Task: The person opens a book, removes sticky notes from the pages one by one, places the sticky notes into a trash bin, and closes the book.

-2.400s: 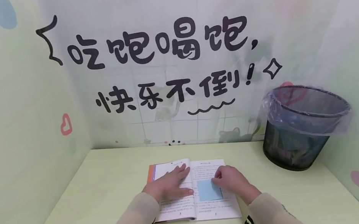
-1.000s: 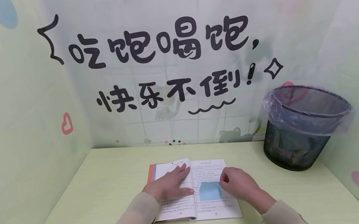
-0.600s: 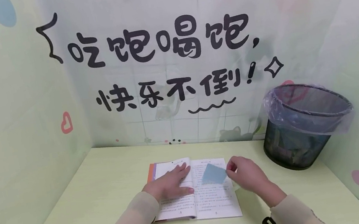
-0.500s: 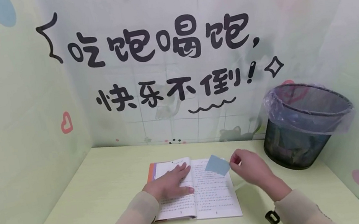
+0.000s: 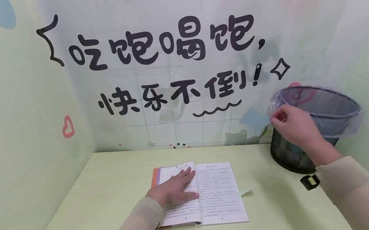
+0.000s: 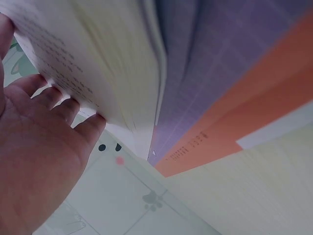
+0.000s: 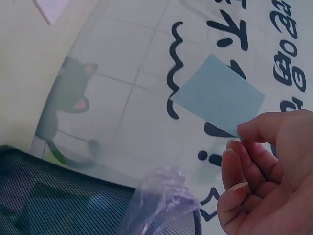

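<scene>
An open book [image 5: 217, 193] lies on the table with printed pages facing up. My left hand [image 5: 174, 188] rests flat on its left page, fingers spread; in the left wrist view the fingers [image 6: 54, 100] lie against the page edge and the purple and orange cover [image 6: 195, 117] shows. My right hand [image 5: 295, 124] is raised at the bin's near left rim. Between thumb and forefinger it pinches one corner of a light blue sticky note [image 7: 220, 95], which also appears blurred in the head view, against the back wall.
A black mesh bin [image 5: 291, 156] with a clear plastic liner [image 7: 161, 200] stands at the table's back right. A pale green paper tab [image 5: 246, 192] sticks out from the book's right edge. Printed walls enclose the table [image 5: 87, 209] at the back and sides.
The right hand has peeled the blue sticky note off the right page, lifted it and carried it right and up to the bin. The left hand has stayed on the book.
</scene>
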The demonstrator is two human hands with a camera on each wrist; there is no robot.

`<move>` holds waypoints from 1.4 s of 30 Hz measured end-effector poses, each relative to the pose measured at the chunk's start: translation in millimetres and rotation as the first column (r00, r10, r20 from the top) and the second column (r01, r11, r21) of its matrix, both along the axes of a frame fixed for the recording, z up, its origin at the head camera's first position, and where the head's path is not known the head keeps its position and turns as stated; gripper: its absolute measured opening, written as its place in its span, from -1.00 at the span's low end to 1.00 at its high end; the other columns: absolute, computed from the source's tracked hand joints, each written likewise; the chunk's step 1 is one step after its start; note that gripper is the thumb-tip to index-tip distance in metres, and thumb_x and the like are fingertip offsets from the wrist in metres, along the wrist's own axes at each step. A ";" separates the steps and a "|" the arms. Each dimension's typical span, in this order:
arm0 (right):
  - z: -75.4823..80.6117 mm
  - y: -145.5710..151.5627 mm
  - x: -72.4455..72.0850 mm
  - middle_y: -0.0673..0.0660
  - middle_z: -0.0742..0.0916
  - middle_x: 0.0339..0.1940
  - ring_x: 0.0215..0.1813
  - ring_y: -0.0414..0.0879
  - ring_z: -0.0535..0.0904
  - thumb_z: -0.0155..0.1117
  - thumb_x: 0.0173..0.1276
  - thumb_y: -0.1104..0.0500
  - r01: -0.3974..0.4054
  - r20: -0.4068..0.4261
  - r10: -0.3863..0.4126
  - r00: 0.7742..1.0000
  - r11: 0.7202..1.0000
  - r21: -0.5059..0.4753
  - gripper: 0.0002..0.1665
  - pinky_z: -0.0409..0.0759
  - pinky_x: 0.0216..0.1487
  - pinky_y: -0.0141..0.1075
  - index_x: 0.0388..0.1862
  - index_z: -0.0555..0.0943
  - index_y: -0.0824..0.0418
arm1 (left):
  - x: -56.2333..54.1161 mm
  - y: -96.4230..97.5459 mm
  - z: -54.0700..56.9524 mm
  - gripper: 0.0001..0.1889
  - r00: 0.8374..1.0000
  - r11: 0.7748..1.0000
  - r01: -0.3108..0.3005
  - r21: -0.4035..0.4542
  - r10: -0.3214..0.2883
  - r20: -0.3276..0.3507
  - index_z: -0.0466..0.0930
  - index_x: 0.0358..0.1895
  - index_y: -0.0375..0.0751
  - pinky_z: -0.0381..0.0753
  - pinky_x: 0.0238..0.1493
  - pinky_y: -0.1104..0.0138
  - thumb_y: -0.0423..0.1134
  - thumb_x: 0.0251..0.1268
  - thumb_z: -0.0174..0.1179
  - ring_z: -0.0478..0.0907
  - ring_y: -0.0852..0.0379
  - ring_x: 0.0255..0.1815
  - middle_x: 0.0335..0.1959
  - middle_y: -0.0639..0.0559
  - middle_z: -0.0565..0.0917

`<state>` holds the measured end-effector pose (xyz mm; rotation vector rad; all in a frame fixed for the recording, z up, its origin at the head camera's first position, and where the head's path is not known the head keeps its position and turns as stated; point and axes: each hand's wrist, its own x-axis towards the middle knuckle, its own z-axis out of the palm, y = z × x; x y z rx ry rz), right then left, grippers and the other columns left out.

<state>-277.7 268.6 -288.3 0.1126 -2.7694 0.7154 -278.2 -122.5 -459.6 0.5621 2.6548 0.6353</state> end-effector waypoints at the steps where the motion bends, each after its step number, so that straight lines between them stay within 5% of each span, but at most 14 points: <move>1: 6.1 6.7 -0.5 0.33 0.78 0.08 0.04 0.21 0.70 0.11 0.71 -0.04 0.015 -0.010 -0.015 1.000 1.000 0.001 -0.59 0.65 -0.13 -0.06 0.14 0.66 0.26 | 0.2 -0.2 0.2 -0.04 1.000 1.000 0.002 0.001 -0.002 0.000 0.10 0.82 0.07 0.10 0.82 -0.19 0.27 0.51 0.32 -0.03 -0.21 0.88 0.88 0.10 0.02; 9: 36.0 57.3 -4.6 0.39 0.72 0.11 -0.01 0.23 0.62 0.03 0.72 -0.13 0.162 -0.071 -0.166 0.984 0.985 -0.055 -0.42 0.58 -0.21 -0.12 0.26 0.59 0.35 | 0.4 -0.7 -0.5 -0.04 1.000 1.000 -0.002 0.005 0.002 0.004 0.09 0.82 0.09 0.09 0.82 -0.20 0.27 0.51 0.32 -0.04 -0.22 0.88 0.88 0.11 0.00; 16: 41.1 89.6 -4.2 0.34 0.67 0.08 -0.08 0.11 0.53 0.01 0.65 -0.09 0.266 -0.064 -0.274 0.960 0.958 -0.111 -0.42 0.48 -0.39 -0.36 0.26 0.56 0.39 | 0.6 -1.7 -1.0 -0.04 1.000 1.000 0.001 0.002 -0.001 0.001 0.09 0.82 0.09 0.09 0.82 -0.20 0.28 0.51 0.31 -0.03 -0.23 0.87 0.88 0.11 0.01; 21: 42.3 101.4 -1.3 0.44 0.62 0.18 0.00 0.23 0.50 -0.02 0.66 -0.06 0.317 -0.003 -0.320 0.948 0.941 -0.117 -0.38 0.50 -0.34 -0.28 0.33 0.51 0.45 | 0.7 -1.8 -1.8 -0.03 1.000 1.000 0.004 0.007 -0.004 -0.005 0.10 0.82 0.09 0.10 0.81 -0.20 0.28 0.50 0.32 -0.02 -0.23 0.87 0.88 0.10 0.01; 29: 38.9 106.4 1.9 0.53 0.56 0.35 0.15 0.37 0.51 -0.03 0.68 -0.04 0.333 0.056 -0.329 0.943 0.937 -0.108 -0.31 0.53 -0.22 -0.15 0.47 0.44 0.49 | 0.0 -2.3 -3.0 -0.03 1.000 1.000 0.008 0.015 -0.008 -0.014 0.11 0.81 0.07 0.11 0.81 -0.20 0.27 0.50 0.33 -0.02 -0.22 0.88 0.88 0.10 0.02; 42: 24.1 70.7 1.4 0.43 0.69 0.18 0.07 0.29 0.61 0.02 0.66 -0.04 0.238 -0.045 -0.242 0.969 0.968 -0.078 -0.39 0.53 -0.21 -0.19 0.37 0.52 0.42 | -2.0 -1.9 -5.7 -0.02 1.000 1.000 0.001 0.009 0.000 -0.016 0.11 0.82 0.10 0.11 0.81 -0.20 0.30 0.47 0.33 -0.02 -0.21 0.88 0.88 0.11 0.02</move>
